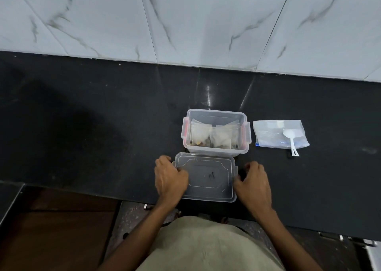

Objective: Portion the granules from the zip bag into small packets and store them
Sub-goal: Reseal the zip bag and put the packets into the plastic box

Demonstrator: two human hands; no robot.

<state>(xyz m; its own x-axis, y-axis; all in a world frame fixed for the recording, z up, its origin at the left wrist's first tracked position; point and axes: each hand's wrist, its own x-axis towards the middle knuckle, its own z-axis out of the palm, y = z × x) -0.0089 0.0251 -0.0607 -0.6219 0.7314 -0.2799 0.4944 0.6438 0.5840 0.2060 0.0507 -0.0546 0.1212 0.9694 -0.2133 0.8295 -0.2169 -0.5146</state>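
Observation:
A clear plastic box (245, 145) stands open on the black counter, with small filled packets (210, 136) upright inside it. Its clear lid (208, 178) lies flat just in front of it, near the counter's front edge. My left hand (170, 178) grips the lid's left edge with curled fingers. My right hand (252, 181) holds the lid's right edge, fingers curled at its rim. To the right of the box lies the flat zip bag (274, 133) with a white plastic spoon (290, 143) resting on it.
The black counter (103, 126) runs back to a white marble-tiled wall (185, 23). The counter's front edge passes just under the lid. A brown cabinet surface (57, 229) sits below at the left.

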